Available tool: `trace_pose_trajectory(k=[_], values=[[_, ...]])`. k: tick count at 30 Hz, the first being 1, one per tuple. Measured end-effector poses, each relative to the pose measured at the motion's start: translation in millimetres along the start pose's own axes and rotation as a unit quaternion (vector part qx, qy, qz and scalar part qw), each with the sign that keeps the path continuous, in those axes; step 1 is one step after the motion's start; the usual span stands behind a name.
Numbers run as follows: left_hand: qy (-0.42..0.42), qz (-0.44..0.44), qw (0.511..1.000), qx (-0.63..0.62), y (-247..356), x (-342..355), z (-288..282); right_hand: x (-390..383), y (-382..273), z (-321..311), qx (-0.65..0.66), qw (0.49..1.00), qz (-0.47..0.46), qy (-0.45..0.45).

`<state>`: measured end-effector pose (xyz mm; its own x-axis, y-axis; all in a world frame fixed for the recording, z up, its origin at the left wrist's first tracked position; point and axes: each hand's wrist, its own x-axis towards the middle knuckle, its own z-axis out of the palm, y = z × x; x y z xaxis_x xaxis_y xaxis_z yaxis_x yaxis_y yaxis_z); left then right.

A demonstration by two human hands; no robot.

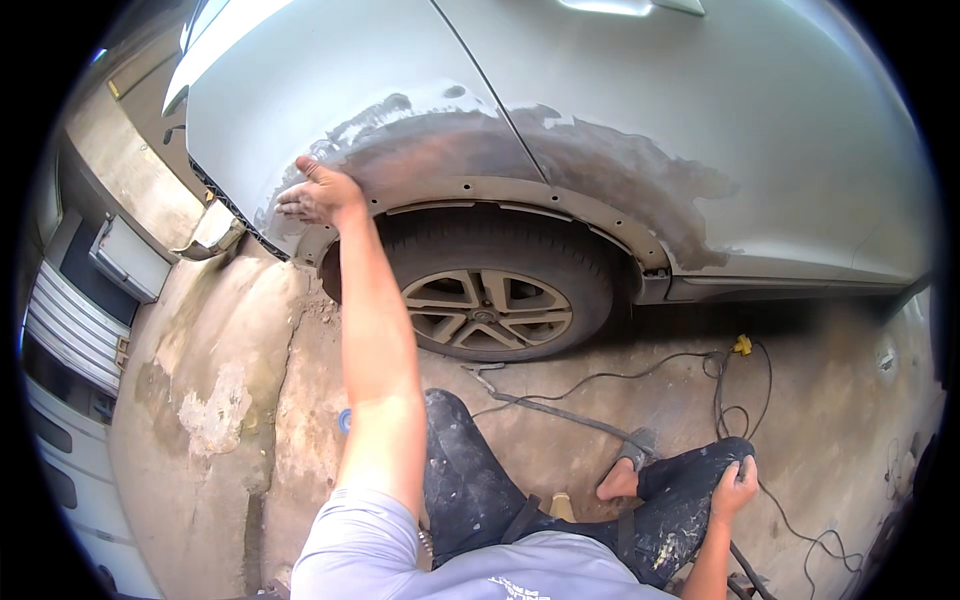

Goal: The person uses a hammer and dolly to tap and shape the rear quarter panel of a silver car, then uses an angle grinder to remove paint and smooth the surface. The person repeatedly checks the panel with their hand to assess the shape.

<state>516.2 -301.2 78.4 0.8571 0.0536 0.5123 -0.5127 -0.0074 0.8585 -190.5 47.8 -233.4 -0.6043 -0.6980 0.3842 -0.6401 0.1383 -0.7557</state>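
Observation:
My left hand (pixel 325 196) lies on the front edge of the pale silver car's wheel-arch panel (pixel 425 155), fingers stretched out and thumb apart. Around the arch the paint is sanded into grey, brown and reddish patches. Below it stands the front wheel (pixel 487 310), a black tyre on a multi-spoke rim. My right hand (pixel 735 490) rests by my right knee, its fingers curled in. Whether anything is inside that hand is hidden.
A dark hose (pixel 570 412) with a metal end crosses the concrete floor by the wheel. Thin cables loop at the right near a yellow connector (pixel 741 345). A blue ring-shaped thing (pixel 346 420) sits beside my left arm. A detached pale bumper piece (pixel 212 232) is at the left.

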Motion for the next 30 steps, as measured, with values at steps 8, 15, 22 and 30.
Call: trace_pose_trajectory(k=[8, 15, 22, 30], values=[[-0.05, 0.102, 0.993, -0.018, 95, -133, 5, 18, -27, 24, -0.05, 0.993, -0.094, -0.055], [-0.082, 0.216, 0.973, -0.012, 85, -177, 10, 17, -57, 48, -0.066, 0.977, -0.159, -0.127], [-0.01, -0.105, 0.994, -0.005, -5, 22, -7, 20, -46, 39, -0.099, 0.98, -0.15, -0.09], [-0.036, -0.236, 0.97, -0.042, -64, 97, -23, 19, -32, 29, -0.134, 0.982, -0.105, -0.081]])
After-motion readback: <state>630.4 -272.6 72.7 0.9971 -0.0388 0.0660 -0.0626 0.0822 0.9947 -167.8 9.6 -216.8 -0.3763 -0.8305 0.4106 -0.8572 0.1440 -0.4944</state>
